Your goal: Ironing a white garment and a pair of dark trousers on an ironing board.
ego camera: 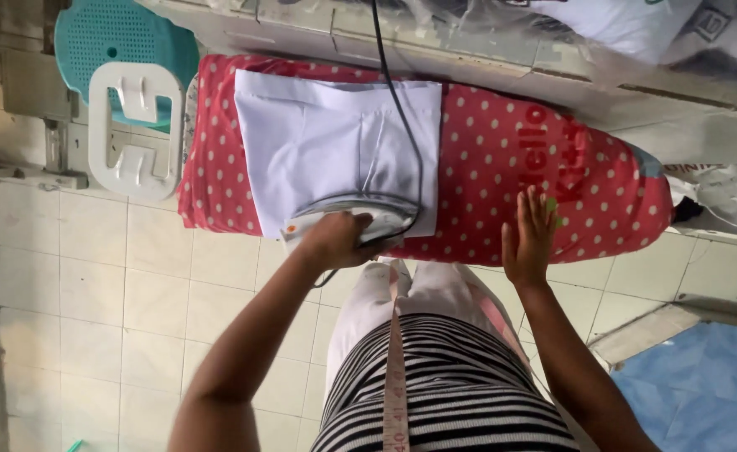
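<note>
The person wore a black-and-white horizontally striped top (452,385) over pale pink trousers (410,293). A pink measuring tape (396,368) with printed markings hung down the middle of the body, a second strand (502,326) running along the right side. Both arms were bare, without sleeves, rings or a watch showing.

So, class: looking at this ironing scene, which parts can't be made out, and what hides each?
1. Iron, head view: handle hidden by the left hand.
2. Cord: its far end is cut off by the top edge.
3. White garment: near hem hidden under the iron.
4. Ironing board: legs hidden beneath its dotted cover.
</note>
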